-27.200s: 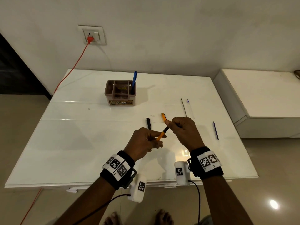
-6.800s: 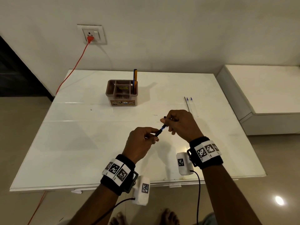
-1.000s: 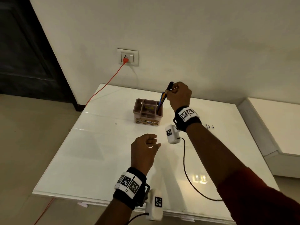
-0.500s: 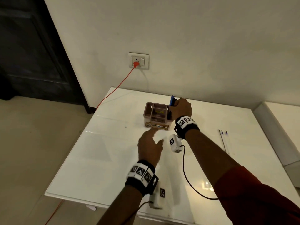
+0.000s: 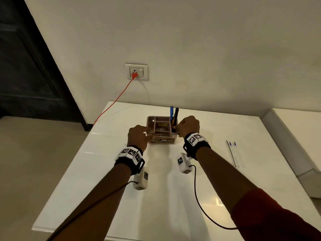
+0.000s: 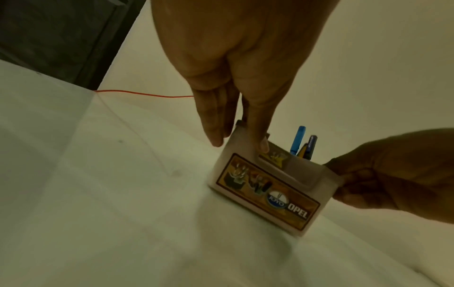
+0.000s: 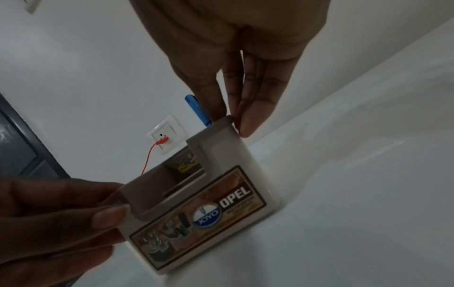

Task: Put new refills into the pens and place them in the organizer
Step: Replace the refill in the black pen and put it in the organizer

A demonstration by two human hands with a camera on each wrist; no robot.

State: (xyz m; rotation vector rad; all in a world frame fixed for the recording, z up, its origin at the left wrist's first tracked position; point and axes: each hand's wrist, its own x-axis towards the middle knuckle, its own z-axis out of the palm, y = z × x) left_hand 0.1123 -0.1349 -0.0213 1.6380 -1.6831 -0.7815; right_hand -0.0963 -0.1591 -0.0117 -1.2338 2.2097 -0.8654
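Note:
The brown compartment organizer (image 5: pixel 163 140) (image 6: pixel 267 194) (image 7: pixel 209 209) stands on the white table (image 5: pixel 156 197) near its far edge. A blue pen (image 5: pixel 171 113) (image 6: pixel 297 139) (image 7: pixel 196 108) and a black pen (image 5: pixel 176 113) (image 6: pixel 310 145) stand in its right rear compartment, with an orange one barely showing between them. My left hand (image 5: pixel 147 132) (image 6: pixel 239 144) pinches the organizer's left wall, thumb on the rim. My right hand (image 5: pixel 177 127) (image 7: pixel 230 120) pinches the right wall beside the pens.
Three loose refills (image 5: pixel 232 153) lie side by side on the table to the right. A wall socket (image 5: pixel 136 72) with an orange plug and cable (image 5: pixel 114 103) is behind. A white ledge (image 5: pixel 295 136) borders the table's right side, a dark door (image 5: pixel 26 66) the left.
My right hand has let the black pen go into the organizer and come down onto its right wall. My left hand has reached forward and taken the left wall.

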